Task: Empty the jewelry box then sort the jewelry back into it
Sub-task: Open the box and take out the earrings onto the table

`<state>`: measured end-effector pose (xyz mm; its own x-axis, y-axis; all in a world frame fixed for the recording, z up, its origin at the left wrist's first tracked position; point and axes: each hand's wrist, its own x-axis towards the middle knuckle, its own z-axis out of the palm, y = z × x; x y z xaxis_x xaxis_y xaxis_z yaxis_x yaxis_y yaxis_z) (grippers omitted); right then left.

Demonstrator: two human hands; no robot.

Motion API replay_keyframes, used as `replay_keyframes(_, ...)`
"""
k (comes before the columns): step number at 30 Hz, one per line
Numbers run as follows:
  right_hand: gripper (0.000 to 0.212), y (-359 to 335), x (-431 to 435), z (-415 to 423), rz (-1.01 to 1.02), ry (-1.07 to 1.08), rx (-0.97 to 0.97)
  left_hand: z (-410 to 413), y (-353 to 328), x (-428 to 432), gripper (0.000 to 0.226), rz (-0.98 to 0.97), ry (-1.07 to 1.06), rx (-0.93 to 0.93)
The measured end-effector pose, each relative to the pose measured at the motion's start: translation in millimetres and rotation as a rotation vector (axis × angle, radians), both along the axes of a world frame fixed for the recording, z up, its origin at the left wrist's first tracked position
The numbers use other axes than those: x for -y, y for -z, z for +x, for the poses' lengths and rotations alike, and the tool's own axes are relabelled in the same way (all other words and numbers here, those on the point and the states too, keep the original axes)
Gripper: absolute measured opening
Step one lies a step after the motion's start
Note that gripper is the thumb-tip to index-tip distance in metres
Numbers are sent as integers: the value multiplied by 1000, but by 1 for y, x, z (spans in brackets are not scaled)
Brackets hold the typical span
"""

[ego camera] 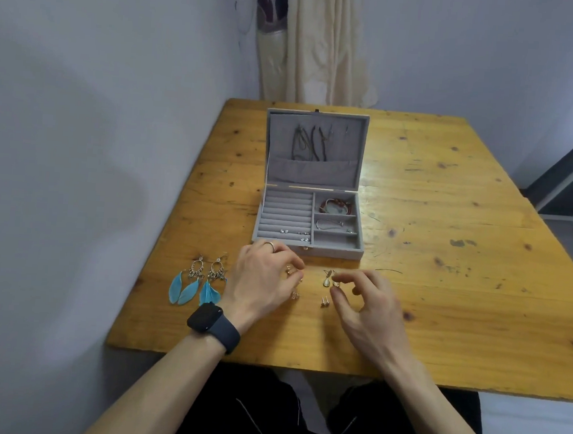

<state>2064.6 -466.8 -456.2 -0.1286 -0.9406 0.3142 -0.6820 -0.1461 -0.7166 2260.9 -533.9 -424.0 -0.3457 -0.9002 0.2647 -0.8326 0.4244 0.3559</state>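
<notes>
Left hand (263, 279): fingers curled over small gold earrings (290, 272); grip unclear.
Right hand (369, 300): thumb and forefinger pinch a drop earring (336, 281).
Jewelry box (337, 252): lid up, mid-table, just beyond both hands.
Feather earrings (192, 283): near the table's (442, 295) left edge.

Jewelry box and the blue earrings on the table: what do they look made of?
Jewelry box: grey velvet-like fabric inside and out, matte, no shine; probably flocked. Blue earrings: feathers by their vane shape, hanging from silvery, likely metal, hoops.
</notes>
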Motion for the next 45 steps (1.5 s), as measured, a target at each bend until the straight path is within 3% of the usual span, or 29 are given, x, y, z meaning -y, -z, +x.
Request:
replay_keyframes(8,15,-28,71,20,-22,-44,-159,31,-11,63,19,55,-227,-22)
replay_keyframes(11,22,-32,96,33,51,-74,-267,33,-7,77,19,135,-188,-27)
replay_keyframes(19,28,-36,138,44,190,-166,-431,34,7,80,20,258,-154,-261)
replay_keyframes(27,27,-43,140,40,58,-342,-639,33,4,81,22,249,-152,-253)
replay_keyframes(38,17,-38,141,42,169,-267,-426,30,-5,83,19,153,-118,-31)
replay_keyframes(45,6,-19,112,20,7,-42,-81,28,-8,88,26,51,-4,161)
